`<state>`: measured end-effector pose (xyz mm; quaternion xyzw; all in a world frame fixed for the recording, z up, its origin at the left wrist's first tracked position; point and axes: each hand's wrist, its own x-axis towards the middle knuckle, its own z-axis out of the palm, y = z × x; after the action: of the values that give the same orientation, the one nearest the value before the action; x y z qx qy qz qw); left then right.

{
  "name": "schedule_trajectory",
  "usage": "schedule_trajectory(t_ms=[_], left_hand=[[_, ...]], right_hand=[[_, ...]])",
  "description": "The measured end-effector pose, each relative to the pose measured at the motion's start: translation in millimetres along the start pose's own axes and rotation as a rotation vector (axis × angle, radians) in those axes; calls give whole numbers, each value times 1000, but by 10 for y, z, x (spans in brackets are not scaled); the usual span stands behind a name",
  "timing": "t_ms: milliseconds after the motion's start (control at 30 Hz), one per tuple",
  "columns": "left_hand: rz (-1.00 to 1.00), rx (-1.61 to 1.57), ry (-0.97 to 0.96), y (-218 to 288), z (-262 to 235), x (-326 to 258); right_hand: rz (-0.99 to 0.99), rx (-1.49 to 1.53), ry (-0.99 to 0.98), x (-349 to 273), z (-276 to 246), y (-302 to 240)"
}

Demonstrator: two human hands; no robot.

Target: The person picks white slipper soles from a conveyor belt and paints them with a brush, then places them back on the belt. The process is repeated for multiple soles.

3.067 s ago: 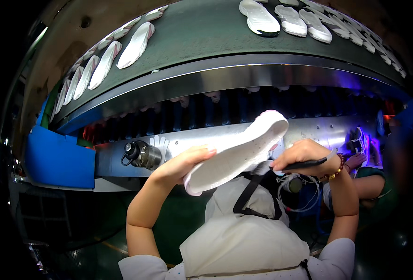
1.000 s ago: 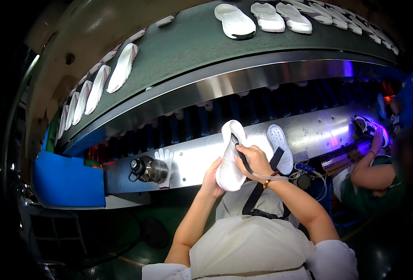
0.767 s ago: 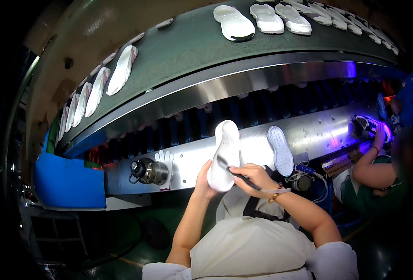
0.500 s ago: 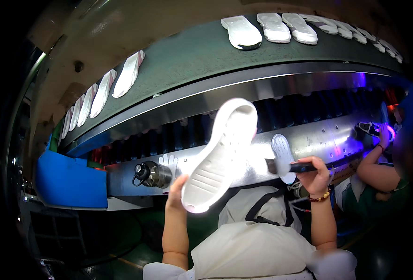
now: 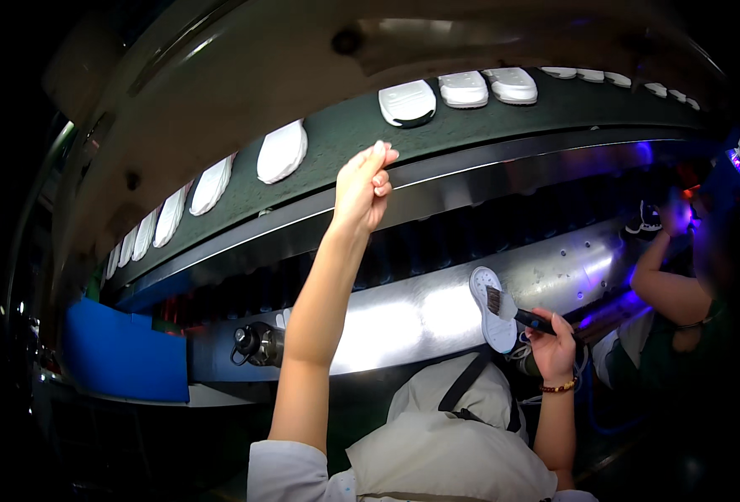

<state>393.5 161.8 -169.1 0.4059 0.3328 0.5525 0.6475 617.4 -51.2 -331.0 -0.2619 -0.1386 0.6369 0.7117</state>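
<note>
My left hand [image 5: 364,188] is raised over the front edge of the green belt [image 5: 336,135], its fingers curled together with nothing visible in them. A white shoe sole [image 5: 283,152] lies on the belt to the left of that hand. Another sole with a black tip [image 5: 408,104] is just beyond the fingertips. In my right hand [image 5: 552,345] is a flat brush [image 5: 527,318] with a dark handle, gripped near its end. Its brown bristles hang over or touch a pale perforated insole-shaped piece [image 5: 480,289] on the metal ledge; which one I cannot tell.
Several more white soles [image 5: 213,184] line the belt on both sides. A dark bottle [image 5: 259,344] stands on the metal ledge [image 5: 378,335], beside a blue box-like cover [image 5: 127,351]. At the right, a co-worker's arm [image 5: 671,280] reaches toward a dark shoe [image 5: 643,219] in purple light.
The large white sole has left my left hand, which has moved up to the belt. One more sole shows in the belt's left row. The brush has shifted slightly; my view has tilted.
</note>
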Motion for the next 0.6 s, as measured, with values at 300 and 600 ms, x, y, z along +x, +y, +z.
schedule_trajectory(t_ms=[300,600], left_hand=[[718,1443,273,-10,106,854],[752,1958,437,-64,-226,-14]], right_hand=[[16,8,419,94,-589,174],[348,326,646,630,-964,870]])
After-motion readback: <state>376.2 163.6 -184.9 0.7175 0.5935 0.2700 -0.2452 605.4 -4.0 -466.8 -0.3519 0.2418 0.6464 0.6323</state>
